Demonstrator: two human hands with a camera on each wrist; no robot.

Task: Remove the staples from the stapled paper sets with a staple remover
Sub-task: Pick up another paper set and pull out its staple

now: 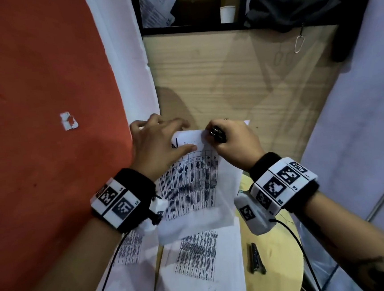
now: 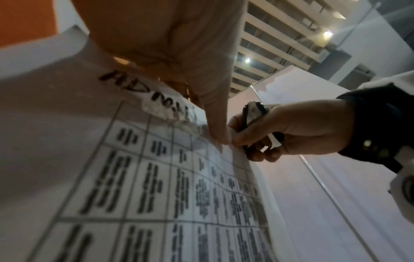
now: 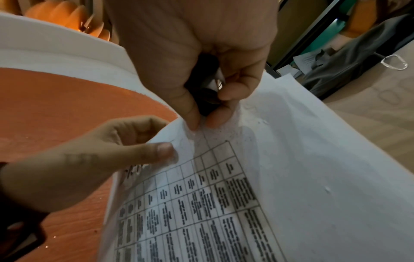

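Observation:
A stapled paper set (image 1: 196, 179), printed with a table of dark text, is held up above the round table. My left hand (image 1: 163, 143) pinches its top left part, the thumb (image 3: 165, 148) on the front sheet and the fingers behind. At the top edge my right hand (image 1: 234, 141) grips a black staple remover (image 1: 218, 135), its tip against the upper corner of the sheets (image 3: 201, 124). The left wrist view shows the staple remover (image 2: 255, 109) sticking out of the right fist beside my left thumb (image 2: 215, 115). The staple itself is hidden.
More printed sheets (image 1: 197, 268) lie on the round wooden table (image 1: 276, 242), with a dark metal tool (image 1: 256, 259) to their right. An orange surface (image 1: 32, 113) fills the left. A wooden panel (image 1: 226, 72), a paper cup (image 1: 227, 14) and a dark bag (image 1: 290, 4) are ahead.

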